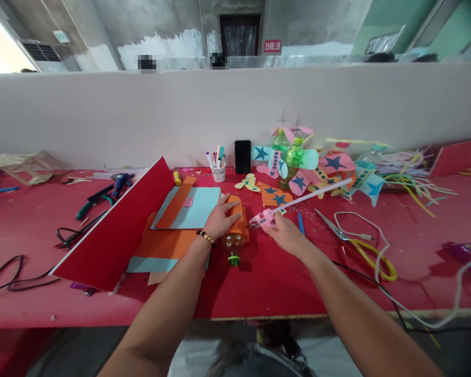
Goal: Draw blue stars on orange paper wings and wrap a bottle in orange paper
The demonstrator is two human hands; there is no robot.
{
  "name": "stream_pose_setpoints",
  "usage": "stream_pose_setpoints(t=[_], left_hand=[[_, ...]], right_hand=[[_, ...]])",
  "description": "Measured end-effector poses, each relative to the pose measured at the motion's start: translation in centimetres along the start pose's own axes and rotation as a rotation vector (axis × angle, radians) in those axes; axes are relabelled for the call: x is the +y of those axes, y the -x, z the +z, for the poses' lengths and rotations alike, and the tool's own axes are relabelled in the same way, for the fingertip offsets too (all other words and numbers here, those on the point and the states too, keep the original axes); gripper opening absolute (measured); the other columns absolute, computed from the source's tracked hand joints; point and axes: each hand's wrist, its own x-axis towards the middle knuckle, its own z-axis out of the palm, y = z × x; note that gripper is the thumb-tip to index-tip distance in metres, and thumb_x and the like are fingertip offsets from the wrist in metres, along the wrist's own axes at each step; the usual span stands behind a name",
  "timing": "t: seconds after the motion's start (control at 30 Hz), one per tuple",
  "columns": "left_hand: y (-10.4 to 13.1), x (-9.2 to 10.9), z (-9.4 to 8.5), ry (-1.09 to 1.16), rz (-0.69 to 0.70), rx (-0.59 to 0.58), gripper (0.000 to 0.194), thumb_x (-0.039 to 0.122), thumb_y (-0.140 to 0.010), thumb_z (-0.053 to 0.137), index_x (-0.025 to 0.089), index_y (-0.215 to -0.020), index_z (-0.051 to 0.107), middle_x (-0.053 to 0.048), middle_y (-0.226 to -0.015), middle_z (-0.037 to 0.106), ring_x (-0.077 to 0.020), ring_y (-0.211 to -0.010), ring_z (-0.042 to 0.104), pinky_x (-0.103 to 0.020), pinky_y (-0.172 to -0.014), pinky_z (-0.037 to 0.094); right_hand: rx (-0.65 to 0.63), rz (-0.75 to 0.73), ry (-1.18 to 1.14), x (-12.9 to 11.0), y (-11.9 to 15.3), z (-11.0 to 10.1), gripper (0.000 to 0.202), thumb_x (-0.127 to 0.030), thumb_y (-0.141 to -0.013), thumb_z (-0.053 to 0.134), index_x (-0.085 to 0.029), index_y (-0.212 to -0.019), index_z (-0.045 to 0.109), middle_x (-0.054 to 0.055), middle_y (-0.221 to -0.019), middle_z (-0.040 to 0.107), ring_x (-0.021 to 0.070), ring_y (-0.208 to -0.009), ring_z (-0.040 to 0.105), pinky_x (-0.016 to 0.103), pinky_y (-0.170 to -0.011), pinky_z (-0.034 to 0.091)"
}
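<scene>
A clear plastic bottle [233,243] with a green cap lies on the table, its neck towards me. Orange paper [235,220] is around its far part. My left hand [221,215] grips the bottle from its left side, fingers curved over the orange paper. In my right hand [284,233] is a pink hot glue gun [262,218], its nozzle pointing left at the bottle, close to the paper's right edge. A long whitish glue stick [314,195] sticks out of the gun's back, up to the right. Whether the nozzle touches the paper I cannot tell.
Orange and light-blue card sheets [198,207] lie left of the bottle, beside a leaning red board [121,235]. Scissors [347,238] and a white cable [380,235] are at right. Behind stand a pen cup [219,173], a black phone [242,156] and decorated bottles [295,153].
</scene>
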Motion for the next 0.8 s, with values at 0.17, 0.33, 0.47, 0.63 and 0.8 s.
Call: stream_pose_setpoints(t=[0.17,0.33,0.47,0.63,0.8], left_hand=[[0.0,-0.1,0.1,0.004,0.007,0.003,0.049,0.040,-0.078,0.062,0.017,-0.122,0.063,-0.010,-0.151,0.031,-0.0258,-0.137,0.033,-0.037,-0.114,0.025],[0.0,-0.1,0.0,0.006,0.002,0.004,0.047,0.039,-0.078,0.062,0.020,-0.121,0.063,-0.008,-0.151,0.031,-0.0269,-0.136,0.034,-0.039,-0.114,0.026],[0.0,-0.1,0.0,0.005,0.000,0.003,0.048,0.039,-0.078,0.062,0.019,-0.122,0.063,-0.009,-0.151,0.031,-0.0270,-0.136,0.034,-0.038,-0.114,0.026],[0.0,-0.1,0.1,0.006,-0.001,0.003,0.047,0.039,-0.078,0.062,0.021,-0.121,0.063,-0.007,-0.151,0.031,-0.0263,-0.137,0.033,-0.038,-0.114,0.026],[0.0,-0.2,0.1,0.010,0.003,0.004,0.048,0.040,-0.078,0.061,0.019,-0.122,0.063,-0.009,-0.151,0.031,-0.0264,-0.137,0.033,-0.038,-0.114,0.025]], right_hand=[[-0.043,0.030,0.011,-0.2,1.2,-0.2,0.029,-0.034,-0.086,0.052,-0.019,-0.111,0.049,0.012,-0.104,0.066,0.0266,-0.097,0.063,0.032,-0.078,0.045],[-0.051,0.013,0.004,0.0,2.2,-0.1,0.029,-0.033,-0.086,0.052,-0.018,-0.111,0.050,0.014,-0.109,0.065,0.0269,-0.101,0.062,0.033,-0.081,0.045],[-0.048,-0.004,0.019,0.0,3.1,-0.2,0.028,-0.032,-0.087,0.051,-0.016,-0.110,0.050,0.014,-0.102,0.066,0.0271,-0.096,0.063,0.033,-0.079,0.045],[-0.048,-0.003,0.002,0.1,3.9,-0.4,0.027,-0.031,-0.086,0.053,-0.018,-0.109,0.052,0.012,-0.101,0.066,0.0259,-0.095,0.063,0.033,-0.080,0.045],[-0.031,-0.011,-0.096,0.7,4.0,-0.3,0.028,-0.031,-0.082,0.057,-0.021,-0.108,0.054,0.008,-0.100,0.067,0.0241,-0.096,0.063,0.031,-0.079,0.046]])
